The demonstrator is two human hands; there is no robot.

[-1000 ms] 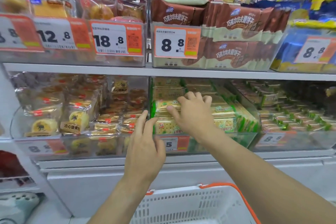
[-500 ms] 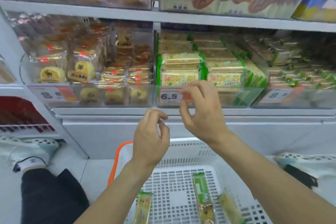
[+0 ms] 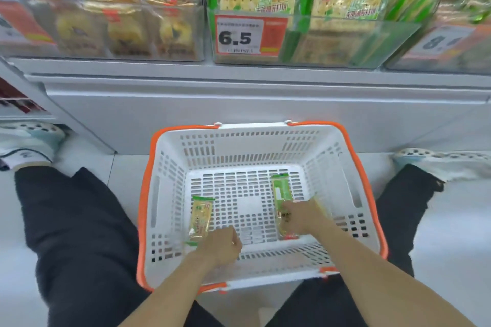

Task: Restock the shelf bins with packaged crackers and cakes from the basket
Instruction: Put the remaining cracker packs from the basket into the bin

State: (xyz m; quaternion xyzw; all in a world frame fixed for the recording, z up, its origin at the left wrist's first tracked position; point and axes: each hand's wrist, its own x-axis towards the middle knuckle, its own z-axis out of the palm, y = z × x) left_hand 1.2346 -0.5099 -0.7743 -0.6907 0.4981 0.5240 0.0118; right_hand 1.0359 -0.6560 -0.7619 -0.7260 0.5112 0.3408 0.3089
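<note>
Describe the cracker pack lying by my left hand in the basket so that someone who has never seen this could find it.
Find the white basket with orange trim on the floor below the shelf bins. On its slotted bottom, left side, lies a slim yellow cracker pack with green ends, beside the left hand. The greener pack lies to the right, under the right hand.

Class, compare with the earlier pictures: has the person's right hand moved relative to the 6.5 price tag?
Yes. The right hand has dropped away from the 6.5 price tag down into the basket, onto a green packet.
</note>
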